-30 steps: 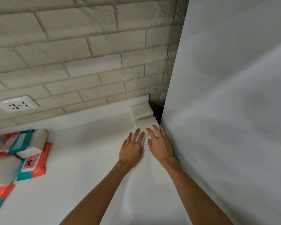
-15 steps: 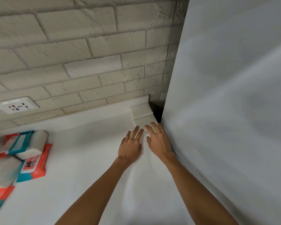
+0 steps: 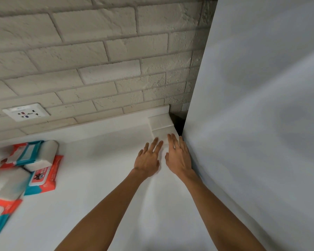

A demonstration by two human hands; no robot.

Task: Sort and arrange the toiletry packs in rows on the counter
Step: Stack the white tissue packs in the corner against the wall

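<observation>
Two plain white packs sit in the back right corner of the white counter [image 3: 101, 160]. The far white pack [image 3: 159, 121] is against the backsplash, and the near white pack [image 3: 161, 135] lies just in front of it. My left hand [image 3: 148, 160] and my right hand [image 3: 179, 158] lie flat side by side, fingers apart, with the fingertips on the near pack's front edge. Neither hand grips anything. At the left edge lies a loose pile of orange-and-teal wipe packs [image 3: 43, 175] mixed with white packs [image 3: 42, 161].
A tall white panel [image 3: 261, 124] rises along the counter's right side, close to my right hand. A brick wall with a power socket [image 3: 25, 112] runs along the back. A dark gap [image 3: 179, 124] shows between panel and wall.
Both hands have slid a little farther toward the corner, staying flat. The packs have not visibly moved.
</observation>
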